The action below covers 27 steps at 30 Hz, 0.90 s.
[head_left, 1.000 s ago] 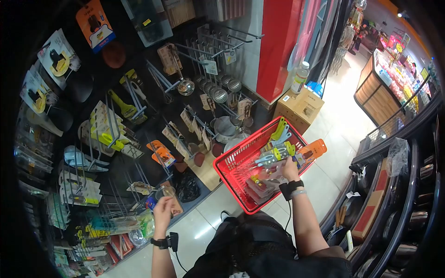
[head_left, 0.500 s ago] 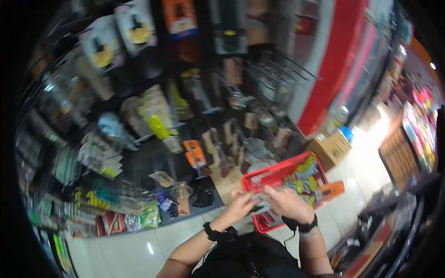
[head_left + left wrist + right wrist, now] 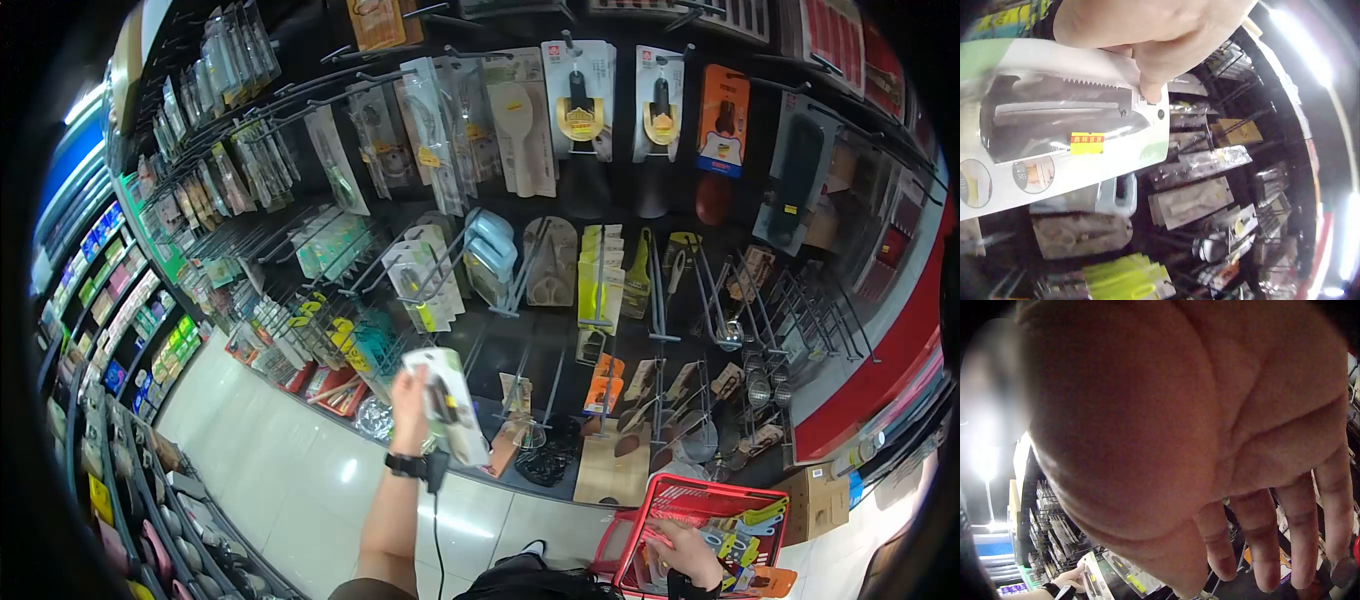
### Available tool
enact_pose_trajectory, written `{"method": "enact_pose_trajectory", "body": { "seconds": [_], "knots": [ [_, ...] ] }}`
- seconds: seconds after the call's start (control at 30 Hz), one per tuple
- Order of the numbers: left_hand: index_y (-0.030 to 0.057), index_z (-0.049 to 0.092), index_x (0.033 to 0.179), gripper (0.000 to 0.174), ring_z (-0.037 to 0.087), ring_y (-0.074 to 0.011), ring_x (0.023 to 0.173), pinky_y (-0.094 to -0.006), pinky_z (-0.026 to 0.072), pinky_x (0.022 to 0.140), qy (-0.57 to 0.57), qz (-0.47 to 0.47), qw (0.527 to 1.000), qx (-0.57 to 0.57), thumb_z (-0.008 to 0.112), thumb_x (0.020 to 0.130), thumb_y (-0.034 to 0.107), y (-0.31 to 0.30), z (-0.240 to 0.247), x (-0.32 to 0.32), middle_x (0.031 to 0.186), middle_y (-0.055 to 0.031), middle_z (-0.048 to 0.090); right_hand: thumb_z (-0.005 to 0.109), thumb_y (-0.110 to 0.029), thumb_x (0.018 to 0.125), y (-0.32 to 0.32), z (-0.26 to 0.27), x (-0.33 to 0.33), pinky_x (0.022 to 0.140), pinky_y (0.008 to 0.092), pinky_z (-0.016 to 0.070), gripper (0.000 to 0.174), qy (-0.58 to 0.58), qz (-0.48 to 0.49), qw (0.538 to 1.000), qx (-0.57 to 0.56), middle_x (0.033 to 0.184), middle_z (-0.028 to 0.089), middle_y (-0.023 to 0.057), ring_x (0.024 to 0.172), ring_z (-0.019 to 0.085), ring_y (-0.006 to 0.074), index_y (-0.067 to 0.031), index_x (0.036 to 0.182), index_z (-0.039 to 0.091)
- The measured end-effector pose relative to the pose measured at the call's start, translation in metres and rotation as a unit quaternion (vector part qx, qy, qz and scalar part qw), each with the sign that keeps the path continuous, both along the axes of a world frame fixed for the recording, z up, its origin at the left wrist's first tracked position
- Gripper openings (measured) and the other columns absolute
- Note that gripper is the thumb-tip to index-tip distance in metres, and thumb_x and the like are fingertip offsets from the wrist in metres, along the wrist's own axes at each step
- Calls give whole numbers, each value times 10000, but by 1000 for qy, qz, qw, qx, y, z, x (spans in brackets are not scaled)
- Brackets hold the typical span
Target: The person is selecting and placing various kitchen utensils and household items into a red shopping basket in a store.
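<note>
My left hand [image 3: 408, 412] pinches the edge of a white and green blister card [image 3: 447, 405] in front of the hanging racks. In the left wrist view the card [image 3: 1141, 150] shows a dark serrated tool under clear plastic with a yellow price sticker, and the fingers of the left hand [image 3: 1147, 31] hold its end. Over the left part of a red shopping basket [image 3: 650, 500] is my right hand [image 3: 690, 555]; the right wrist view shows its palm [image 3: 1210, 425] with fingers extended, holding nothing.
Several packaged utensils lie in the basket, with an orange card [image 3: 772, 582] at its edge. Metal hooks hold carded tools, such as green packages [image 3: 600, 275]. A cardboard box [image 3: 815, 503] stands right of the basket. Stocked shelves [image 3: 120, 470] line the left of the tiled floor [image 3: 300, 470].
The view has swung left along the racks. My hands, together half a second ago, are now apart; the left has moved left with the card, and the right is over the basket.
</note>
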<state>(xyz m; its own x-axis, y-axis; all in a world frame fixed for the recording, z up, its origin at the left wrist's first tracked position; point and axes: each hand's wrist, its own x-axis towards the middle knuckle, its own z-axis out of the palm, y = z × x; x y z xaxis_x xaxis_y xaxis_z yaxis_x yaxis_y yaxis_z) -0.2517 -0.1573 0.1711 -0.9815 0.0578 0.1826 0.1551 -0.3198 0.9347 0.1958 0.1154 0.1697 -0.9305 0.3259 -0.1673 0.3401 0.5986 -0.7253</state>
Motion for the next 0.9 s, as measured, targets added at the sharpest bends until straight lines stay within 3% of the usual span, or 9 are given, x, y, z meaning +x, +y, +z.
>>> {"method": "enact_pose_trajectory", "body": {
  "seconds": [0.27,0.53,0.6,0.83,0.9],
  "knots": [
    [0,611,1006,199,570,-83,796,-243,439,695,77,68,995,6,560,915,169,-37,56,-97,920,-24,642,644,-154,816,-3,-10,-10,784,332,503,344,1,-12,1000,-13,985,643,175,910,646,268,-20,1125,572],
    [-8,604,1024,239,582,-105,798,-257,449,706,74,80,994,-26,570,912,201,-44,38,-134,926,-31,640,635,-146,818,-3,-8,-6,772,332,505,319,-1,-31,999,-28,955,646,180,891,647,274,-10,1102,588],
    [-5,597,1041,242,580,-103,795,-259,451,707,82,73,993,-40,571,912,198,-44,39,-138,930,-29,637,647,-170,798,-2,-12,-2,686,356,499,341,30,-19,999,20,879,627,189,759,623,317,-30,1103,586],
    [-12,590,1047,239,572,-108,835,-261,443,736,51,40,997,-39,570,908,182,-26,29,-164,968,-47,626,642,-177,801,-5,-24,7,689,350,500,315,46,-65,997,10,898,625,189,751,625,317,-41,1082,603],
    [6,606,978,212,559,-112,827,-267,432,726,75,40,996,-28,591,890,198,-13,32,-167,937,-48,631,624,-200,820,-3,-28,13,662,366,492,288,26,-72,997,25,906,626,192,746,623,324,-46,1063,611]
  ]
}}
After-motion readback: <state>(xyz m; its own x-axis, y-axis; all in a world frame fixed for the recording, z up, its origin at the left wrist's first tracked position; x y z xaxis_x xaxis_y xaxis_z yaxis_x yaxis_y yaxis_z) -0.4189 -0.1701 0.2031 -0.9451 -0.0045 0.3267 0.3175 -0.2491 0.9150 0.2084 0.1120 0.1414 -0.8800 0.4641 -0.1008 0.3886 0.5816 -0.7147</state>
